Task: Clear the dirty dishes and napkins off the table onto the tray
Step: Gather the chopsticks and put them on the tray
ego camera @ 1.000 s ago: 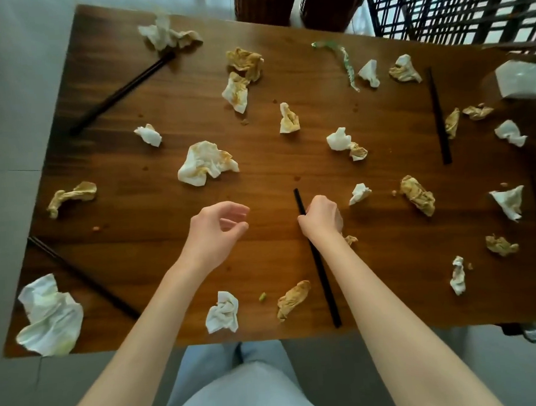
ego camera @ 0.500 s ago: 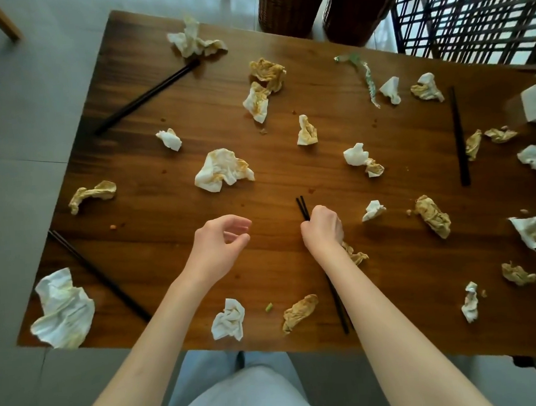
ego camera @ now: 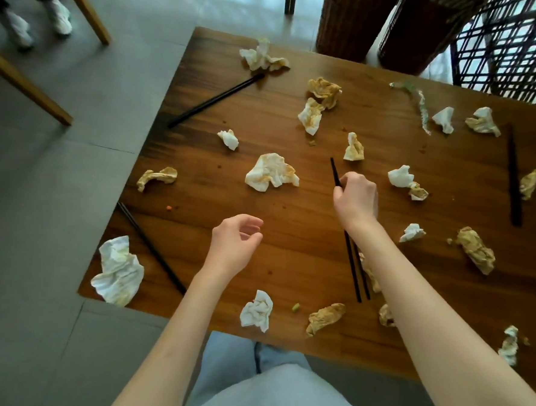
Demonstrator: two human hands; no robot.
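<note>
My right hand (ego camera: 356, 199) grips a pair of black chopsticks (ego camera: 354, 269) over the middle of the wooden table (ego camera: 292, 210); their tips stick out past my fingers and the long ends run back under my forearm. My left hand (ego camera: 236, 244) hovers beside it with loosely curled fingers and holds nothing. Several crumpled, stained napkins lie scattered around, among them a large one (ego camera: 269, 176) just beyond my left hand and a small one (ego camera: 257, 311) near the front edge. No tray is in view.
More black chopsticks lie at the far left (ego camera: 215, 101), the left edge (ego camera: 151, 247) and the right (ego camera: 513, 175). A big napkin (ego camera: 118, 271) overhangs the left corner. Wicker stands (ego camera: 355, 15) and a dark lattice chair (ego camera: 507, 37) stand behind the table.
My right hand has lifted the chopsticks off the table and moved them away from me. The view has swung right and the left hand stays hovering.
</note>
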